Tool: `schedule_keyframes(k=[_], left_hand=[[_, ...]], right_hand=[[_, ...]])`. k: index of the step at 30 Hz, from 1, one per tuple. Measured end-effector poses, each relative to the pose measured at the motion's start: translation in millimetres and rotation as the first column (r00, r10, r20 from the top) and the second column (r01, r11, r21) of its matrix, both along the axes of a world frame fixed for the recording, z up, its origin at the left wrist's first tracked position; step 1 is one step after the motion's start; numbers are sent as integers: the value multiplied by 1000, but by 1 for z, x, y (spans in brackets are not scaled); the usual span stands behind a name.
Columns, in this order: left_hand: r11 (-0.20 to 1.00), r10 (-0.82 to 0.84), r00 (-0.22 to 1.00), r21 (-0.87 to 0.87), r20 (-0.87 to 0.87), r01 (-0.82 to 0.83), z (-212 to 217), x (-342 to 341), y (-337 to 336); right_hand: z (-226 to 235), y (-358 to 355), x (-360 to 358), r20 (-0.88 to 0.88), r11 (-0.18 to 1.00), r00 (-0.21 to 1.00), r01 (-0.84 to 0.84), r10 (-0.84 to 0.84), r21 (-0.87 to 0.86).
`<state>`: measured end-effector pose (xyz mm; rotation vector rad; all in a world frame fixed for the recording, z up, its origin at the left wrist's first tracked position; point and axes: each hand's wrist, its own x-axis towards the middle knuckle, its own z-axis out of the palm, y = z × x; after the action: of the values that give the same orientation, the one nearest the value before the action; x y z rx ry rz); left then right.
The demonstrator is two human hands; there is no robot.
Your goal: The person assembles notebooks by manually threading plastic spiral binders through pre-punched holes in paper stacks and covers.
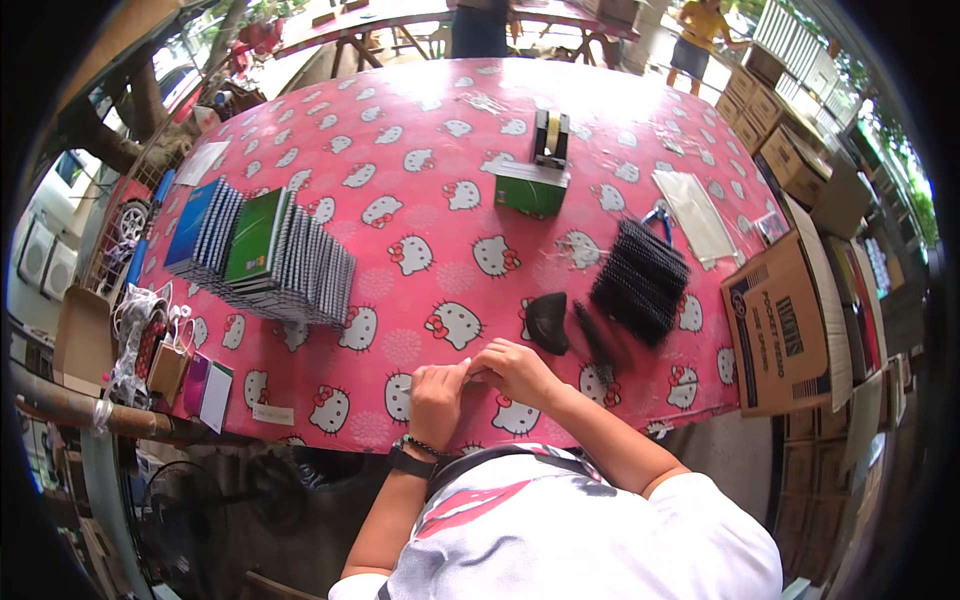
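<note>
My left hand (437, 395) and my right hand (510, 370) meet over the near edge of the table, their fingertips pinched together. Whatever they pinch is too small or hidden to make out. Just beyond my right hand lies a black, curved, flat item (546, 322). To its right are a few loose black coils (596, 345) and a thick pile of black spiral binding coils (642, 282). Tall stacks of spiral notebooks with blue covers (196, 225) and green covers (257, 238) stand at the left. A smaller stack of green notebooks (528, 192) sits further back.
A tape dispenser (551, 138) stands behind the small stack. Blue-handled pliers (658, 216) and clear plastic sleeves (695, 218) lie beyond the coils. An open cardboard box (785, 320) borders the right edge. Small purple-and-white pads (209, 390) sit at the near left corner of the pink patterned tablecloth (420, 220).
</note>
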<state>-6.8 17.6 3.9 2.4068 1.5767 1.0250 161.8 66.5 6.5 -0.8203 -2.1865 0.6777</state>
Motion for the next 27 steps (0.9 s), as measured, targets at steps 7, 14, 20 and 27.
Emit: schedule_keyframes(k=[7,14,20,27], left_hand=[[997,-38,999,66,21,37,6,-4,-10],[992,-101,995,77,24,99,2,-8,-9],[989,-103,993,112,62,95,2,-5,-10],[996,-88,989,30,116,85,5,-3,-15]], right_hand=[[-12,2,100,255,767,735,641,-628,42],[-32,0,111,393,855,772,514,-499,74],[-32,-7,116,516,862,733,506,-443,20],[9,-5,97,254,757,738,652,-625,-35]])
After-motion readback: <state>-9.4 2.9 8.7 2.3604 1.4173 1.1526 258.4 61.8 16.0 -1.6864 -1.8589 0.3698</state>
